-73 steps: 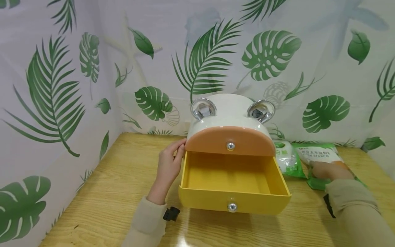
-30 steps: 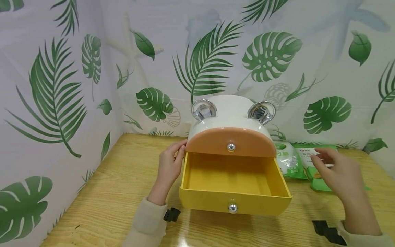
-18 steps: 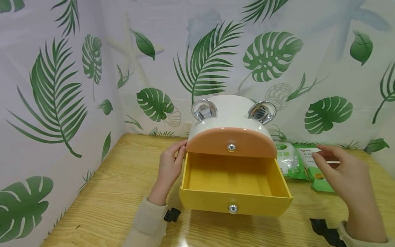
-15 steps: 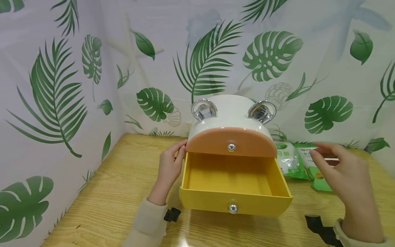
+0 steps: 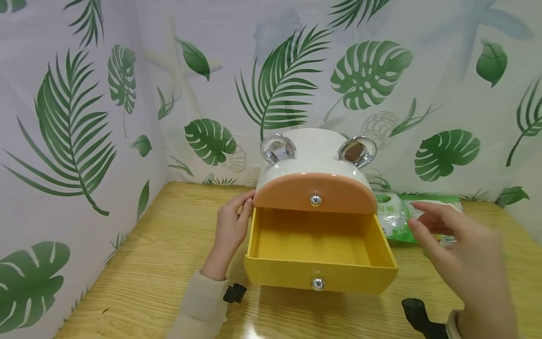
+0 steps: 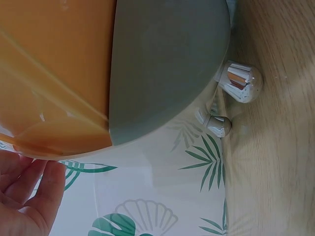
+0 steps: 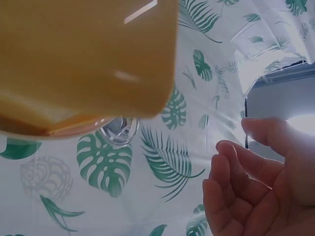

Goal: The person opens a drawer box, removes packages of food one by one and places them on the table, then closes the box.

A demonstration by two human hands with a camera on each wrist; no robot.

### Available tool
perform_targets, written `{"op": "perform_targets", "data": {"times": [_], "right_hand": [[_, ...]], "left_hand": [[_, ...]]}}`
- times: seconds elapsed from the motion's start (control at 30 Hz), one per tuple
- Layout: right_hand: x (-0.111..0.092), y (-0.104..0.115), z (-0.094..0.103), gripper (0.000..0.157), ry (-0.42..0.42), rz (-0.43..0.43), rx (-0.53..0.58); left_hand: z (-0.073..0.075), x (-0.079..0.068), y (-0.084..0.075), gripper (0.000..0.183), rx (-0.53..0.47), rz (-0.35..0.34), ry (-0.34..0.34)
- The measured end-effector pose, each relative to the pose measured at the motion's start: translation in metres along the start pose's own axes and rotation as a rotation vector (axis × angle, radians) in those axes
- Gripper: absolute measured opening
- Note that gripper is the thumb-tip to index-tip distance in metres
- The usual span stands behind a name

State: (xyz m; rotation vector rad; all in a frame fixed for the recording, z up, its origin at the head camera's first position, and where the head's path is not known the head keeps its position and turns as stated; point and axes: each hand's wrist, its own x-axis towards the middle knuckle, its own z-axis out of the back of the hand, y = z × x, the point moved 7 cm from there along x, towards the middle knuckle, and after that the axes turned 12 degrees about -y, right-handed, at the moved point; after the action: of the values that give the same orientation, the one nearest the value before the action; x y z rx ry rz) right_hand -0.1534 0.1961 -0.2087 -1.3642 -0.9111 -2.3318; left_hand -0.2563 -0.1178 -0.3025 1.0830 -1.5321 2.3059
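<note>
A small storage box [image 5: 314,148] with a white rounded top and two silver ears stands mid-table. Its upper orange drawer [image 5: 288,194] is closed, while the yellow drawer [image 5: 296,272] below is pulled out with nothing inside. My left hand [image 5: 232,226] touches the box's left side with its fingertips; the left wrist view shows those fingers [image 6: 51,179] against the edge. My right hand [image 5: 466,254] hovers to the right of the drawer, fingers loosely bent and thumb apart from them. The right wrist view shows nothing in the right hand [image 7: 256,187].
Behind the right hand lie a white-and-green bag [image 5: 391,216] and a corn starch packet [image 5: 452,202], partly hidden by that hand. Leaf-print cloth [image 5: 296,61] hangs behind and to the left of the wooden table [image 5: 139,282].
My right hand has left the corn starch packet, lifted, and moved left toward the drawer. The left hand stays at the box's side, and the drawer has not moved.
</note>
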Motion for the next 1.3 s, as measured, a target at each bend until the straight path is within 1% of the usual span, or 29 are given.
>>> {"op": "perform_targets", "data": {"times": [0.1,0.23,0.3,0.33,0.5,0.57,0.6,0.67,0.73,0.77,0.83,0.87,0.9,0.97,1.07,1.23,1.3], "right_hand": [[-0.005,0.016,-0.003,0.033,0.052,0.098,0.022],[-0.015,0.036,-0.014,0.029,0.155,0.18,0.073],[-0.019,0.045,-0.02,0.027,0.212,0.207,0.098],[-0.022,0.048,-0.024,0.028,0.242,0.208,0.104],[-0.035,0.063,-0.04,0.029,0.371,0.28,0.114],[-0.042,0.065,-0.049,0.026,0.47,0.296,0.108],[-0.046,0.065,-0.055,0.025,0.538,0.285,0.102],[-0.055,0.062,-0.069,0.029,0.716,0.232,0.061],[-0.065,0.059,-0.081,0.037,0.904,0.17,0.023],[-0.07,0.057,-0.087,0.042,0.984,0.139,0.01],[-0.078,0.055,-0.095,0.046,1.095,0.108,0.005],[-0.081,0.055,-0.099,0.046,1.123,0.113,0.009],[-0.083,0.056,-0.101,0.046,1.145,0.115,0.011],[-0.087,0.057,-0.106,0.043,1.163,0.131,0.015],[-0.088,0.06,-0.11,0.037,1.15,0.173,0.015],[-0.089,0.062,-0.113,0.03,1.124,0.197,0.005],[-0.088,0.064,-0.113,0.025,1.093,0.219,0.009]], "left_hand": [[0.0,0.0,0.0,0.024,0.0,0.006,0.006],[0.0,-0.001,0.001,0.024,-0.001,0.005,0.004],[-0.001,0.0,0.001,0.024,-0.005,0.0,0.003],[-0.001,0.0,0.0,0.024,-0.006,-0.001,0.002],[-0.001,0.0,0.0,0.024,-0.011,0.001,0.006],[0.0,0.0,0.001,0.024,-0.01,0.004,0.006],[0.0,0.0,0.001,0.024,-0.01,0.004,0.005],[0.0,0.0,0.001,0.024,-0.009,0.004,0.004],[0.001,0.0,0.0,0.023,-0.007,0.002,0.004],[0.001,0.0,0.001,0.023,-0.007,0.0,0.004],[0.0,0.0,0.001,0.024,-0.005,-0.001,0.005],[0.0,0.0,0.001,0.024,-0.004,-0.001,0.005],[0.0,0.0,0.002,0.024,-0.002,0.001,0.004],[0.0,0.0,0.002,0.024,-0.001,0.003,0.004],[0.0,0.0,0.001,0.024,-0.001,0.0,0.004],[0.0,0.0,0.001,0.024,-0.002,-0.009,0.004],[0.0,-0.001,0.001,0.024,-0.005,-0.013,0.005]]}}
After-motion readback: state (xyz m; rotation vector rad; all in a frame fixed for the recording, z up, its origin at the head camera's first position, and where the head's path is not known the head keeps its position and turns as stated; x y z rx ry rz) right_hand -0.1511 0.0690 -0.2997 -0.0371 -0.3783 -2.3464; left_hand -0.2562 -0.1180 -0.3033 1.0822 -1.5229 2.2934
